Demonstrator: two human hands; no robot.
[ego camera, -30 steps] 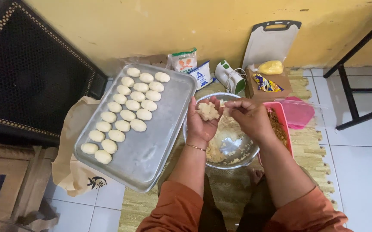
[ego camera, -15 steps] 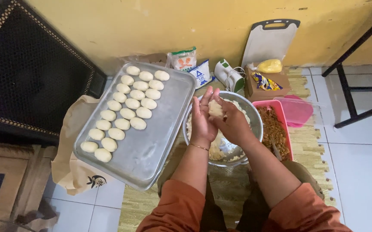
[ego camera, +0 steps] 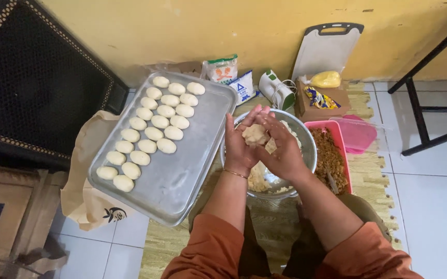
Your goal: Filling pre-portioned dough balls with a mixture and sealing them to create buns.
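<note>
My left hand [ego camera: 238, 147] and my right hand [ego camera: 282, 150] are cupped together around a lump of pale dough [ego camera: 255, 134], held above a metal bowl [ego camera: 309, 147] with more dough inside. To the left lies a metal tray [ego camera: 182, 175] on which several shaped dough balls [ego camera: 153, 134] sit in rows. A pink container [ego camera: 338, 135] of brown crumbly filling stands right of the bowl.
Along the yellow wall stand two flour bags [ego camera: 222, 68], a white appliance [ego camera: 278, 91], a cardboard box [ego camera: 319, 101] with packets and a white cutting board [ego camera: 326, 49]. A cloth bag [ego camera: 86, 194] lies under the tray. A black table frame [ego camera: 425, 111] is at right.
My hands came together: the right hand closed over the dough lump that lay in the left palm, and both shifted slightly left over the bowl.
</note>
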